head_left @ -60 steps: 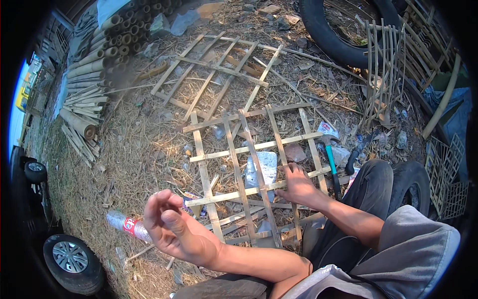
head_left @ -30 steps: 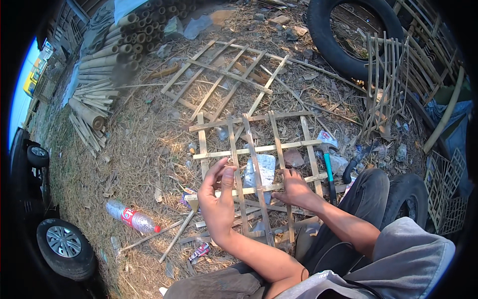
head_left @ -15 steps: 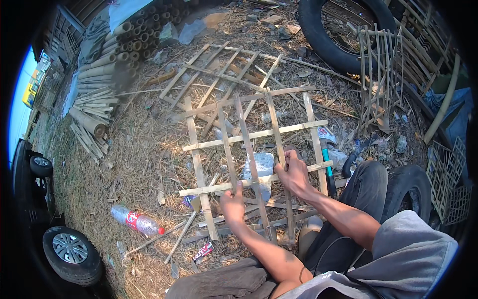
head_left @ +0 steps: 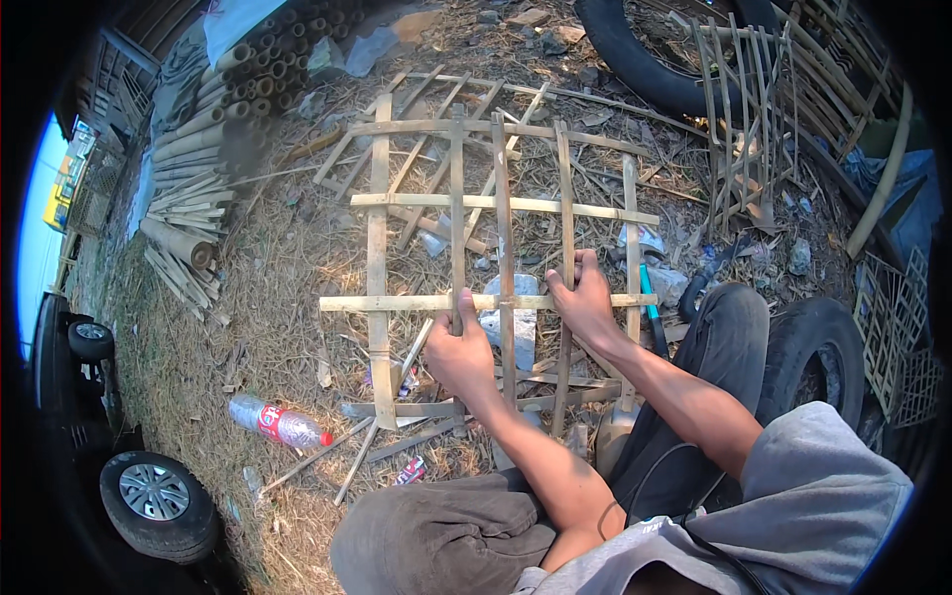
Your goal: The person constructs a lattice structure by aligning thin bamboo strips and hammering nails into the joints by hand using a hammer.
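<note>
A lattice of woven bamboo strips (head_left: 503,238) is held up in front of me, with uprights crossing several horizontal slats. My left hand (head_left: 462,349) is closed on it, thumb pressed where an upright meets the lower horizontal slat. On the right side my right hand (head_left: 580,297) pinches another upright at that same lower slat. Its fingers are partly hidden behind the strip. A pale stone block (head_left: 516,335) shows through the lattice between the hands. Beyond the held piece, a second bamboo lattice (head_left: 416,159) lies on the ground.
A plastic bottle with a red cap (head_left: 282,423) lies at the left. Near my right knee are a teal-handled tool (head_left: 652,307) and a tyre (head_left: 818,362). Stacked bamboo poles (head_left: 238,109) and split strips (head_left: 183,223) lie at the far left. Another tyre (head_left: 645,64) rests at the back.
The held lattice has been raised and tilted more upright toward me, its lower slat now higher in view. Both hands have moved up with it, still gripping the strips.
</note>
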Demonstrator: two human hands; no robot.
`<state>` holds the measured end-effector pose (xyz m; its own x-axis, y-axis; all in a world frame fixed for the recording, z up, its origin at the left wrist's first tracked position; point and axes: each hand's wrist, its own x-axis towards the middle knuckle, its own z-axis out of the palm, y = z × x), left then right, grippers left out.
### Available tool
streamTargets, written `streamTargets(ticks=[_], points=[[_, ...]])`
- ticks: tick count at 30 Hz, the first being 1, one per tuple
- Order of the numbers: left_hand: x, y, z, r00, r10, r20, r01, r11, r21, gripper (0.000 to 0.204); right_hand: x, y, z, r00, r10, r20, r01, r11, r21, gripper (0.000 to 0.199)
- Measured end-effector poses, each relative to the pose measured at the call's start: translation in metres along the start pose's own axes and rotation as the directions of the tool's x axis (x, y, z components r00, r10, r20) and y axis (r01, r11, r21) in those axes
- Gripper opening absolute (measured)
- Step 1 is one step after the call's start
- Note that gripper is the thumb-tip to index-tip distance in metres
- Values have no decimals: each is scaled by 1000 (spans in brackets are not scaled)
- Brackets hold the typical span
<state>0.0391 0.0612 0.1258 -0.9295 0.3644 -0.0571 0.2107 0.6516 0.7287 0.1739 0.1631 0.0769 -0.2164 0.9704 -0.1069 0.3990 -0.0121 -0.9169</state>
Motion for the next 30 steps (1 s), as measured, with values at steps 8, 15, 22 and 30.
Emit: streamTargets(ticks=[8,15,22,30], points=[[-2,9,5,999,-19,-33,21,997,72,60,9,5,0,998,32,57,-26,994,-107,54],[-15,-8,26,993,-119,26,103,935,339,52,1,22,-5,970,110,218,-37,948,-316,59],[-8,-4,27,990,-88,-109,100,989,107,62,13,-14,-15,980,41,195,3,975,-220,59],[-13,6,42,992,-125,-8,125,992,22,63,23,-22,-23,996,-10,94,29,977,-209,51]])
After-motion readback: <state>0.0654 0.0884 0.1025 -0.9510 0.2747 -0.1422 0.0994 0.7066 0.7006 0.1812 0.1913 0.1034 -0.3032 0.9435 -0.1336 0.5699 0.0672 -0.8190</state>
